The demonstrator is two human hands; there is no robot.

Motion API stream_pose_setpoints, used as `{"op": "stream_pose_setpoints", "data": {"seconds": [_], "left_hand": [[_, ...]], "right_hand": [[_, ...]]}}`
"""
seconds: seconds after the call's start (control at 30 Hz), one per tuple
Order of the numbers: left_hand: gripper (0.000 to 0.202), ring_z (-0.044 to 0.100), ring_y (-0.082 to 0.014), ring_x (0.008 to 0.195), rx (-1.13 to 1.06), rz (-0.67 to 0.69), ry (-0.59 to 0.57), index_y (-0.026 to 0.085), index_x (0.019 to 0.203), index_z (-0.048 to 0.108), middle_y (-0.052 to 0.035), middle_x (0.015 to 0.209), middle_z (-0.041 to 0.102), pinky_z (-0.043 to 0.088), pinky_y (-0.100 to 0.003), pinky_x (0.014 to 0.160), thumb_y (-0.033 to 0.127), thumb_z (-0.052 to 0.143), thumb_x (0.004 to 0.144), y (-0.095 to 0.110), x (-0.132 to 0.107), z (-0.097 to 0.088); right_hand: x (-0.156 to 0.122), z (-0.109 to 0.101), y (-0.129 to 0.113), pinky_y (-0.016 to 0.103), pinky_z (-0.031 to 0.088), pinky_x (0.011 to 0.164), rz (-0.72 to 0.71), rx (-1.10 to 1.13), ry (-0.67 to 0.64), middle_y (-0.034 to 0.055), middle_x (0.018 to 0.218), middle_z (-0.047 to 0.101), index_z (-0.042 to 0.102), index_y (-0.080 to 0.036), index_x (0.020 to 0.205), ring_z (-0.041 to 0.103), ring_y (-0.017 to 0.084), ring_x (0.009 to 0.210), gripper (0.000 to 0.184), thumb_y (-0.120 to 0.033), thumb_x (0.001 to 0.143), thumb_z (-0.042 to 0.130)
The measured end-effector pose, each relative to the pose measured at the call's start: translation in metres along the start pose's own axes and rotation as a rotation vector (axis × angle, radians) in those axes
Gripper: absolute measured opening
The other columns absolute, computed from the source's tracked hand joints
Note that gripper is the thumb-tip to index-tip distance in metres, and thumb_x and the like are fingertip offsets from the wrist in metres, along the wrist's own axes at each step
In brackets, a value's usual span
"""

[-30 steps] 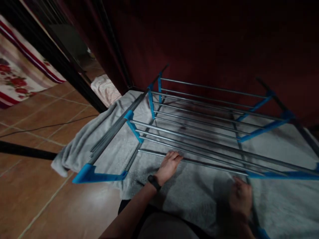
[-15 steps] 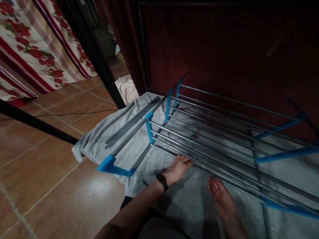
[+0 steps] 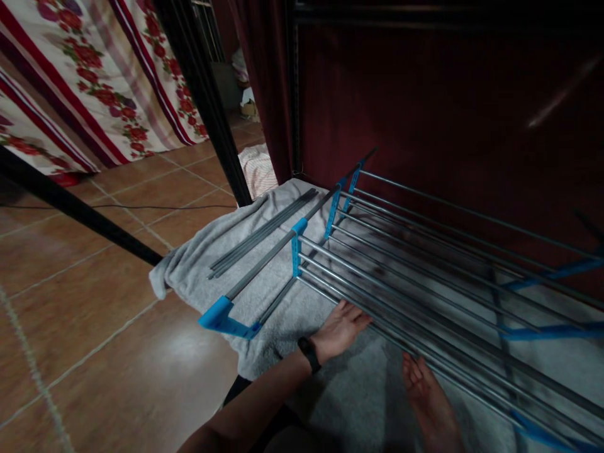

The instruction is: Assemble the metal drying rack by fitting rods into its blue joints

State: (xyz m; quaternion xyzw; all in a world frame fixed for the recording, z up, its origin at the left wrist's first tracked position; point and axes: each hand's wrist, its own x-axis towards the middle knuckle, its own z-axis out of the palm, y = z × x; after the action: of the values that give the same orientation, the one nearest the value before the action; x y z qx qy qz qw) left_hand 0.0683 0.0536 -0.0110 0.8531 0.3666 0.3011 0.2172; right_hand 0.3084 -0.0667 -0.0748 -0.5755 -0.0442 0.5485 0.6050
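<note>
A shoe rack or drying rack frame of grey metal rods [image 3: 396, 286] with blue plastic brackets [image 3: 296, 255] lies on a grey blanket [image 3: 278, 296]. My left hand [image 3: 342, 328], a dark band on its wrist, is at the lowest front rod, with its fingers bent over it and the thumb hidden. To its right, my right hand [image 3: 427, 393] is turned partly palm up. Its fingers are loosely spread, with the tips against the underside of the same rod. At the near left end, a blue corner piece [image 3: 219, 314] joins the side pole.
Several loose grey rods [image 3: 262, 234] lie on the blanket, left of the frame. A dark red panel [image 3: 415, 107] stands close behind. Black posts [image 3: 207, 94] rise at the left, beside tiled floor [image 3: 117, 352], a thin cable [image 3: 108, 206] and a floral curtain [image 3: 94, 75].
The view has turned slightly left, so the rack sits further right and lower in the picture. Both hands stay at the front rod; the right fingertips now meet its underside.
</note>
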Motion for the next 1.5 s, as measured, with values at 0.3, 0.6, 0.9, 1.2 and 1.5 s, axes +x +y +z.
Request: {"op": "stream_pose_setpoints", "data": {"seconds": [0.3, 0.6, 0.9, 1.2, 1.5], "left_hand": [[0.018, 0.06, -0.0232, 0.106, 0.01, -0.485, 0.552, 0.023, 0.106, 0.062, -0.0074, 0.105, 0.063, 0.051, -0.044, 0.099, 0.017, 0.048, 0.096, -0.066, -0.041, -0.037], [0.038, 0.061, -0.0241, 0.104, 0.019, -0.639, 0.687, 0.022, 0.116, 0.062, -0.0076, 0.107, 0.063, 0.05, -0.044, 0.1, 0.006, 0.054, 0.083, -0.098, -0.024, -0.059], [0.022, 0.06, -0.0228, 0.092, 0.006, -0.669, 0.669, 0.02, 0.097, 0.068, -0.0061, 0.093, 0.062, 0.05, -0.04, 0.09, 0.009, 0.056, 0.083, -0.104, -0.021, -0.06], [0.018, 0.057, -0.0208, 0.085, -0.001, -0.69, 0.678, 0.019, 0.096, 0.068, -0.0046, 0.087, 0.057, 0.048, -0.036, 0.083, 0.014, 0.052, 0.09, -0.098, -0.022, -0.058], [0.02, 0.059, -0.0211, 0.088, 0.046, -0.729, 0.645, 0.019, 0.096, 0.07, -0.0061, 0.09, 0.061, 0.049, -0.034, 0.085, 0.013, 0.052, 0.088, -0.102, -0.021, -0.06]], "right_hand": [[-0.003, 0.003, -0.002, 0.018, 0.063, 0.08, 0.015, -0.007, 0.026, -0.0026, 0.104, 0.075, 0.074, -0.028, 0.103, 0.073, 0.012, 0.092, 0.032, -0.04, 0.076, 0.085], [-0.004, 0.002, -0.003, 0.016, 0.061, 0.083, 0.013, -0.067, 0.036, -0.0006, 0.109, 0.075, 0.073, -0.026, 0.106, 0.073, 0.011, 0.096, 0.032, -0.044, 0.081, 0.081], [-0.005, 0.004, -0.004, 0.017, 0.062, 0.083, 0.036, -0.035, 0.042, 0.0, 0.112, 0.075, 0.074, -0.025, 0.108, 0.072, 0.012, 0.101, 0.035, -0.043, 0.08, 0.083], [-0.006, 0.011, -0.003, 0.018, 0.061, 0.082, 0.013, -0.031, 0.041, -0.0022, 0.105, 0.076, 0.074, -0.026, 0.104, 0.072, 0.011, 0.096, 0.036, -0.044, 0.075, 0.086], [0.0, 0.004, 0.002, 0.025, 0.06, 0.089, 0.01, -0.011, 0.033, 0.0002, 0.11, 0.076, 0.075, -0.027, 0.098, 0.071, 0.016, 0.105, 0.035, -0.047, 0.071, 0.086]]}}
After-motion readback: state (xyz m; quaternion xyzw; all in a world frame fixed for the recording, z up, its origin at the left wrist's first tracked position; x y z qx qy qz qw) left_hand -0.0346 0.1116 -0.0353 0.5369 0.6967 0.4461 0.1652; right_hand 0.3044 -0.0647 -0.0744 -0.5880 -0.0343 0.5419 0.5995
